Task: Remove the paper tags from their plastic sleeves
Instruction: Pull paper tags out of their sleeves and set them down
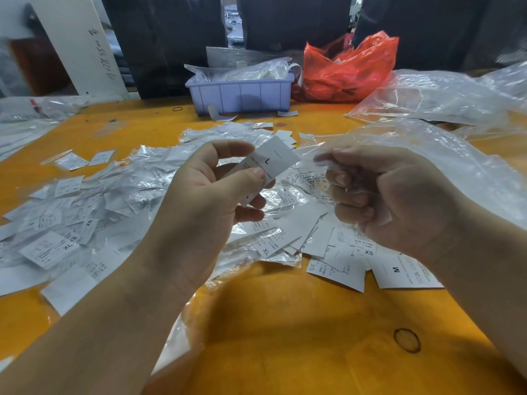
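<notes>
Nearest, bare orange table [285, 337]; above it, left hand [205, 201] pinching a white tag [271, 163] marked L between thumb and fingers, right hand [393, 201] clenched round a crumpled clear sleeve [322, 161] just beside the tag. Beneath both, a heap [94, 209] of tags and sleeves. Farther back, a lilac bin [239, 94], a red bag [348, 69], clear bags [433, 95] at right.

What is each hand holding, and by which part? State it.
Left hand pinches the L tag at its lower half between thumb and fingers. Right hand grips a crumpled plastic sleeve.
</notes>
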